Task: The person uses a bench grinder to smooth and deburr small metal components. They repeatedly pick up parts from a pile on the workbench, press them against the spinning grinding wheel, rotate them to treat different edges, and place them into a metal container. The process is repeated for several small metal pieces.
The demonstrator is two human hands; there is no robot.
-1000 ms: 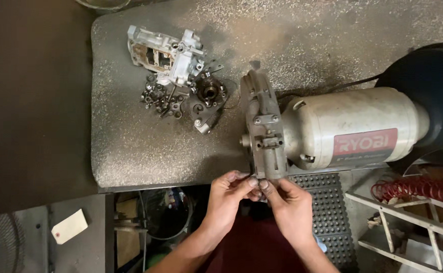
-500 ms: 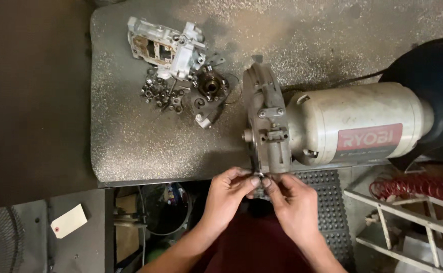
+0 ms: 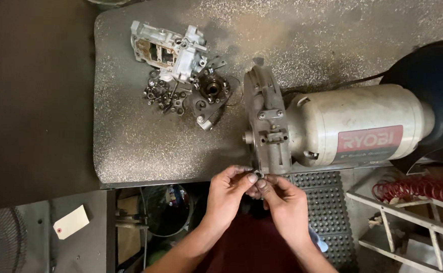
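1. Left hand (image 3: 229, 191) and right hand (image 3: 284, 202) meet at the near edge of the desk (image 3: 130, 151), fingertips pinched together on a small metal part (image 3: 258, 175); its shape is too small to make out.
2. That part sits just below the grey end housing (image 3: 268, 126) of the cream motor unit (image 3: 358, 129), at the desk edge.
3. Black rubber mat (image 3: 327, 202) lies below the right hand; a red coiled hose (image 3: 418, 189) and a white rack (image 3: 408, 222) lie far right, cut off by the frame.
4. Bare desk surface is open left of the hands.
5. Farther back: loose small hardware (image 3: 163, 93), a round bearing piece (image 3: 212, 89), and a cast aluminium housing (image 3: 171, 48).
6. Desk's far edge is out of frame.
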